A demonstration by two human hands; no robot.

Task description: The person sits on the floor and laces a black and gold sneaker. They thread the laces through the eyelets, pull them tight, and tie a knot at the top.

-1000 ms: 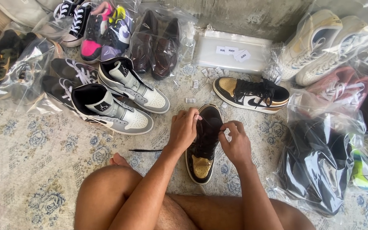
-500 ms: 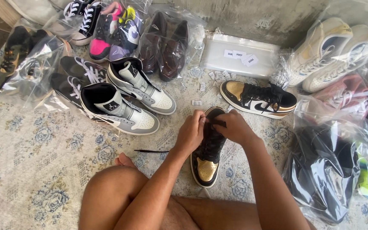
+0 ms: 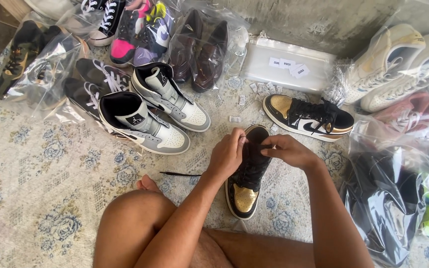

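Your left hand and right hand both pinch the lace at the black-and-gold sneaker's collar; lacing looks nearly finished, 1 end trailing on the rug.

Both forearms reach forward from the bottom of the view and converge. The left hand is curled, knuckles up, fingers bent inward in a pinching grip. The right hand faces it from the other side, fingers drawn together, tips nearly meeting the left's. A bare bent knee rises beneath the left forearm.
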